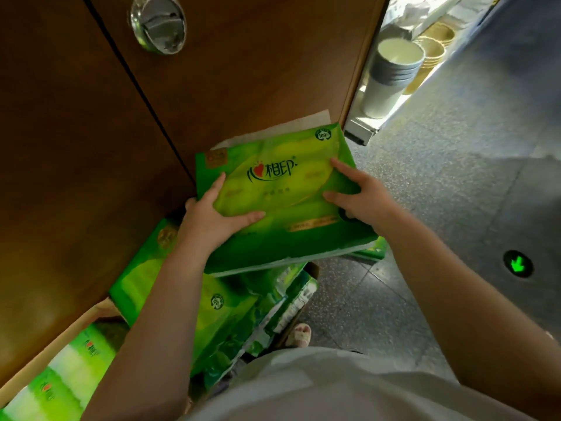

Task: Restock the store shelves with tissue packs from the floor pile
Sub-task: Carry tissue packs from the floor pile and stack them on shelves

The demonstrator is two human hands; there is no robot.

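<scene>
A green tissue pack with a red heart logo is lifted in front of me, tilted, above the floor pile. My left hand grips its left edge, thumb on top and fingers curled under. My right hand holds its right edge with fingers spread across the top face. Below lies the pile of green tissue packs, partly hidden by my left forearm. More packs sit in an open cardboard box at the lower left.
A brown wooden cabinet wall with a round metal fitting fills the left and top. A shelf end with stacked paper cups and bowls stands at upper right. Grey floor with a green arrow light spreads right.
</scene>
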